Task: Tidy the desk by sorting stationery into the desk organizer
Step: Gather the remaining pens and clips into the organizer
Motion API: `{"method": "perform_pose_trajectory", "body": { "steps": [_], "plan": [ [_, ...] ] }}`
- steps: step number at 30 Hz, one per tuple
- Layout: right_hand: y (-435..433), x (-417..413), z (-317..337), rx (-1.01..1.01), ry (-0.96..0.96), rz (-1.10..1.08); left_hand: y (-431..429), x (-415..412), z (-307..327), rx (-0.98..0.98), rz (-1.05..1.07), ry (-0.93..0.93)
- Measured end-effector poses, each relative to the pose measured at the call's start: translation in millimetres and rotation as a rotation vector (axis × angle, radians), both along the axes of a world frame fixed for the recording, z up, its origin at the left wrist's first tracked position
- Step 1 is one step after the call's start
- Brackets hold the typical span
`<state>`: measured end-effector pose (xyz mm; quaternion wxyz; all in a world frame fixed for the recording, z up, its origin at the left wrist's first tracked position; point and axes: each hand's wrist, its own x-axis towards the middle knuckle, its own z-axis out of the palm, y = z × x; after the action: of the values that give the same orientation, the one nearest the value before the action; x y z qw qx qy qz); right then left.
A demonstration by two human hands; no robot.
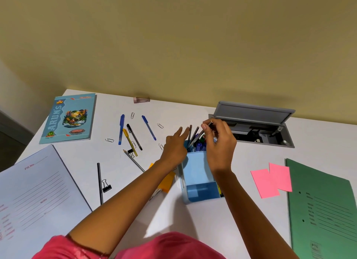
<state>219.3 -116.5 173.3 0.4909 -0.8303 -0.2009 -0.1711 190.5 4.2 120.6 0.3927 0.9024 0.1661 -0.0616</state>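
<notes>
White desk (193, 220), yellow wall behind. Loose pens (135, 135) lie on the left, not yet sorted. Left hand (174, 148) is at the desk organizer (197, 168) rim, fingers straight and apart, beside the standing pencils. Right hand (220, 144) pinches a pencil (199, 137), fingers clamped near its top, tip in the back compartment. Best: steady the others, lower it straight, release once seated.

The one camera sits on the person's head and looks forward and down across the white desk (193, 216) to the yellowish wall (173, 36) behind it. It is near: the left hand (173, 149) and right hand (220, 142) reach in from the bottom edge to the middle of the view.
</notes>
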Motion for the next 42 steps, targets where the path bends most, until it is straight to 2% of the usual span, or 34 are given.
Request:
{"method": "perform_pose_trajectory", "body": {
  "steps": [4, 8, 15, 23, 30, 39, 40, 42],
  "plan": [
    [-0.3, 2.7, -1.6, -0.019, 0.001, -0.007, -4.6, 1.6, 3.3, 0.092, -0.085, 0.074],
    [2.8, 5.6, -5.4, -0.038, 0.032, 0.007, 1.1, -5.9, -7.8, 0.117, -0.086, 0.062],
    [12.2, 8.6, -15.5, -0.100, 0.123, 0.077, 19.9, -41.2, -25.8, -0.125, 0.232, -0.087],
    [13.5, 15.0, -36.4, -0.230, 0.063, 0.076, 32.6, -94.3, -38.0, -0.146, 0.390, -0.055],
    [5.4, 14.9, -40.4, -0.307, 0.015, 0.010, 47.5, -135.4, -54.9, -0.126, 0.443, 0.005],
    [-2.8, -7.0, -37.9, -0.221, -0.052, -0.012, 59.5, -162.8, -63.1, -0.031, 0.599, 0.028],
    [-2.8, -12.7, -40.7, -0.207, -0.058, 0.013, 61.0, -167.2, -64.9, 0.029, 0.637, 0.039],
    [-2.0, -22.9, -48.0, -0.176, -0.096, 0.078, 65.1, -175.6, -66.9, 0.282, 0.707, 0.119]
  ]
}}
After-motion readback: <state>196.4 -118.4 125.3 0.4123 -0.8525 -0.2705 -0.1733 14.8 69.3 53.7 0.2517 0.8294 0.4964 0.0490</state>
